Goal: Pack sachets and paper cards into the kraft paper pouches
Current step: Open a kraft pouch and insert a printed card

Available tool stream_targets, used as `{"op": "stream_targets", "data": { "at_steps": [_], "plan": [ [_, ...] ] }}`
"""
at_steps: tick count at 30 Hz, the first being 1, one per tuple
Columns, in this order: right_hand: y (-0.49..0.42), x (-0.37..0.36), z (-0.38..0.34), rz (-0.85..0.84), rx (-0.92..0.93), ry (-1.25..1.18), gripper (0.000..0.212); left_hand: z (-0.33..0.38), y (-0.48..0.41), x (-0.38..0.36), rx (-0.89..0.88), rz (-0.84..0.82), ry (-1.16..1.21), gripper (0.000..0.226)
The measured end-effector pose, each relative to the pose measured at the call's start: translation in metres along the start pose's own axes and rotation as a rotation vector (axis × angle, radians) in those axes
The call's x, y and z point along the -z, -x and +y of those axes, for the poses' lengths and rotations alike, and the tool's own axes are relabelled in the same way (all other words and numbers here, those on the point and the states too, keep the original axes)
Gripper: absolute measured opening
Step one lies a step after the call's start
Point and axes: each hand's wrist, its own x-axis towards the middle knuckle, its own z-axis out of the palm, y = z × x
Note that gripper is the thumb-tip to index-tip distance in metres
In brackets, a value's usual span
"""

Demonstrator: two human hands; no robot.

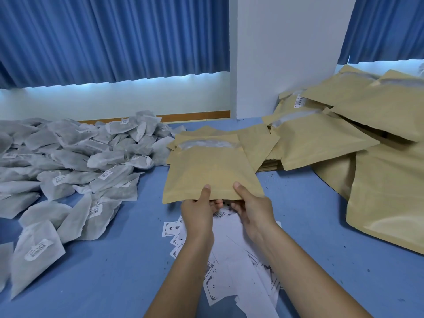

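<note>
While both hands share it, 1 kraft paper pouch point(211, 171) sits raised off the blue table point(110, 271), tilted, its near edge toward the person. Pale strip visible across its far end.

Left hand point(198, 211): thumb point(205, 191) pressed flat on pouch's top face near the bottom edge, fingers curled underneath. Firm pinch on the pouch.

Right hand point(252, 208): same hold, thumb point(240, 191) on top, fingers tucked below the edge. Hands close together, near the middle of that edge.

Paper cards point(231, 255): loose white heap on the table directly beneath the hands and forearms, printed black borders showing, overlapping at odd angles.

Sachets point(75, 161): big sprawl of grey-white filter sachets at left, many with barcode labels, well apart from the held pouch at the near side, closer at the far side.

Flat pouches point(257, 143): low stack just behind the held one. Cannot tell if they touch.

Bulkier pouches point(378, 180): heaped at right, leaning on each other.

Background: blue curtains point(103, 37), white pillar point(286, 53).
</note>
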Motion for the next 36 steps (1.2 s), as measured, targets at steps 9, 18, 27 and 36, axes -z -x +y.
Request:
{"op": "stream_targets", "data": {
  "at_steps": [9, 18, 27, 36],
  "plan": [
    [0.002, -0.001, 0.0, -0.074, -0.007, 0.009, 0.008, 0.003, 0.004, -0.002, -0.011, -0.021, -0.009, 0.008],
    [0.001, 0.0, -0.001, -0.13, -0.032, 0.005, 0.011, 0.006, 0.011, -0.004, 0.028, -0.059, -0.028, 0.013],
    [0.0, 0.0, -0.003, -0.179, -0.036, -0.018, 0.016, 0.008, 0.013, -0.004, 0.17, -0.065, 0.073, 0.006],
    [-0.008, 0.0, -0.001, -0.009, -0.024, -0.052, 0.008, 0.015, 0.001, 0.005, 0.168, 0.071, 0.137, 0.018]
  ]
}}
